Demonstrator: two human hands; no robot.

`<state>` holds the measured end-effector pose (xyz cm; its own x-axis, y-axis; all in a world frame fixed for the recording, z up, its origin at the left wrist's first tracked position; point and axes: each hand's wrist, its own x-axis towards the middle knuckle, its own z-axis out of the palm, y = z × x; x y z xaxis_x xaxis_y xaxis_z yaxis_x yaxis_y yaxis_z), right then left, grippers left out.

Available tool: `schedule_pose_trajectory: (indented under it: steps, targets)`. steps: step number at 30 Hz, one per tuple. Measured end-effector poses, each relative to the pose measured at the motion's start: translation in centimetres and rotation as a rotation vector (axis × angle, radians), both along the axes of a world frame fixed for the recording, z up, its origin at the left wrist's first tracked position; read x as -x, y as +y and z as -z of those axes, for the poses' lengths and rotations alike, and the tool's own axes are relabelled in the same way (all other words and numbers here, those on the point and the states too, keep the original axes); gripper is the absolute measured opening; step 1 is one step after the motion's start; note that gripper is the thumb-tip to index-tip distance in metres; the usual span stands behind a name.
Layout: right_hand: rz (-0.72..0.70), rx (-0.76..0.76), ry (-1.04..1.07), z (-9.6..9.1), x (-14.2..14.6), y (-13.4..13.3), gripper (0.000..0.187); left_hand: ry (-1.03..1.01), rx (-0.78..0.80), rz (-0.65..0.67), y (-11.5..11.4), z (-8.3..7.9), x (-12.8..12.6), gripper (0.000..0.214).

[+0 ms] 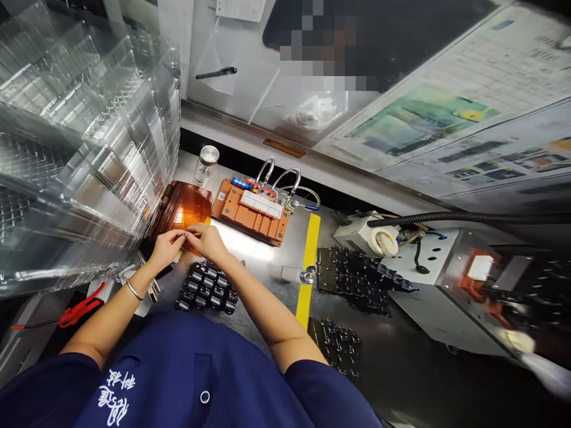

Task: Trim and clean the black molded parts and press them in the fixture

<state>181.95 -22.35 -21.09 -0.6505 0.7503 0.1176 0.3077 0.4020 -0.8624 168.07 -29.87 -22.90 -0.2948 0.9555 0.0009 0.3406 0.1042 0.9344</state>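
My left hand point(166, 246) and my right hand point(206, 239) meet fingertip to fingertip over the bench, both pinched on a small item I cannot make out. They hover in front of an amber translucent roll or sheet point(182, 209). Just below the hands lies a tray of small black cylindrical parts point(207, 288). A silver bracelet sits on my left wrist.
A tall stack of clear plastic trays point(80, 142) fills the left. An orange fixture with hoses point(252, 211) and a small glass vial point(206, 163) stand behind. Black part trays point(357, 276), a yellow floor stripe point(308, 261), a white machine point(446, 279) and red clips point(80, 309) lie around.
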Motion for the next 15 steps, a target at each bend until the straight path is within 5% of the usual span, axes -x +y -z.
schedule_pose_trajectory:
  steps: [15]
  targets:
    - [-0.107, 0.147, 0.013, -1.1, -1.4, 1.6, 0.019, 0.025, -0.051, 0.031, 0.3, -0.5, -1.0, 0.02]
